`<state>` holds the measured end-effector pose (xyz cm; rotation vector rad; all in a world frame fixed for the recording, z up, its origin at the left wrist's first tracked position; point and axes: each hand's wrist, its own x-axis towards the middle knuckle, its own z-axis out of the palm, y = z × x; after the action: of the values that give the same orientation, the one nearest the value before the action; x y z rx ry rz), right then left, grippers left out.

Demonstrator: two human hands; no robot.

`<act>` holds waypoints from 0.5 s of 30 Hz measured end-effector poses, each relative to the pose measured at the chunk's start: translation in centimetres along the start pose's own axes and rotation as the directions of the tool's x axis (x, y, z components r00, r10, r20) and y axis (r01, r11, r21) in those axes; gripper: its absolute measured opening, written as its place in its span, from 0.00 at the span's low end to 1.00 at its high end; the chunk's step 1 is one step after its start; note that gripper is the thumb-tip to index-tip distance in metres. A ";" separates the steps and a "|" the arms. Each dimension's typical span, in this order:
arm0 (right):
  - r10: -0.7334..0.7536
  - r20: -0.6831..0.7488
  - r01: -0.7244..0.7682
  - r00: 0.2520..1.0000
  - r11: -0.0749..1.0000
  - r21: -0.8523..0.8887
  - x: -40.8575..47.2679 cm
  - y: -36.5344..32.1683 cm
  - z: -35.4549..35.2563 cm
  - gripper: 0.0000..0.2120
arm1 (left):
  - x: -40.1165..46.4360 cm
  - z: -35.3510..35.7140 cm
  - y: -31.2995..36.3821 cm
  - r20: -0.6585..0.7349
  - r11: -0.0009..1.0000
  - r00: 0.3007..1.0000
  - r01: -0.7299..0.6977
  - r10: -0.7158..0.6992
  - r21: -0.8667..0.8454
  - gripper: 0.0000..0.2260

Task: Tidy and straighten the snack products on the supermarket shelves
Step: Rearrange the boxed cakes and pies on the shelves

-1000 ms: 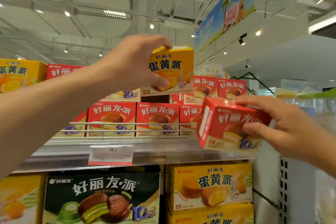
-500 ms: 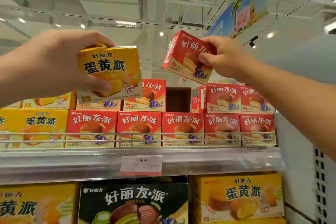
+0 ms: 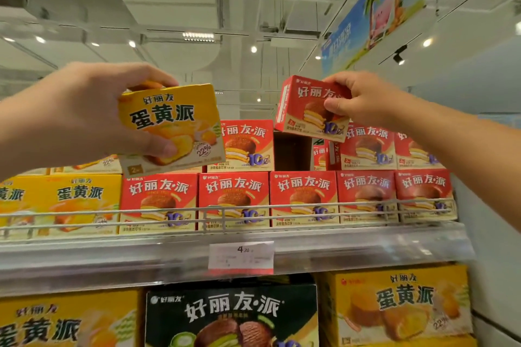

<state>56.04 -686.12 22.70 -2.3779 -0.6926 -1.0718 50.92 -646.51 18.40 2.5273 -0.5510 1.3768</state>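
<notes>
- Nearest to us, our left hand (image 3: 76, 118) grips the small yellow cardboard egg-yolk-pie box (image 3: 172, 128), fingers curled over its top edge and thumb across its front. Since a second ago it has come leftwards off the red stack, and it now hangs in front of the yellow row.
- Our right hand (image 3: 363, 101) pinches the small red cardboard chocolate-pie box (image 3: 307, 108) by its upper right corner. A second ago this box was low and off the shelf's right end; now it is raised and tilted just above the dark gap (image 3: 291, 151) in the upper tier of red boxes.
- We judge this a swap: the red box looks meant for that gap, the yellow one for its own kind at left.
- Behind, the lower tier of red boxes (image 3: 234, 200) stands straight behind the wire shelf rail (image 3: 225, 210), with a white price tag (image 3: 241, 256) on the shelf edge below.
- Neither box is set down yet.
</notes>
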 end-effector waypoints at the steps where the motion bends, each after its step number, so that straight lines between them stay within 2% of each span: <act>1: -0.011 0.011 0.012 1.000 0.998 -0.055 0.0 -0.3 0.3 0.14 | -0.1 -0.2 1.1 0.026 0.999 1.000 -0.007 0.009 -0.053 0.39; 3: -0.025 0.055 0.033 0.998 0.988 -0.149 0.0 -0.8 1.0 0.15 | -0.8 -0.4 3.2 0.034 0.985 0.996 -0.077 0.083 -0.157 0.37; 4: -0.026 0.081 0.040 0.996 0.983 -0.179 0.0 -1.0 1.4 0.15 | -0.9 -0.6 4.0 0.003 0.978 0.995 -0.093 0.096 -0.184 0.36; 6: -0.016 0.126 0.044 0.992 0.975 -0.218 -0.1 -1.1 2.0 0.14 | -1.2 -0.6 5.4 0.027 0.967 0.995 -0.086 0.095 -0.240 0.34; 15: 0.038 0.222 0.026 0.974 0.961 -0.276 -0.4 -0.5 3.3 0.15 | -1.6 -0.9 6.6 0.046 0.968 0.992 -0.100 0.114 -0.228 0.31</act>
<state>57.36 -683.97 20.44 -2.7736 -0.6455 -0.9579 46.70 -651.86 17.56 2.3916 -0.8172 1.1994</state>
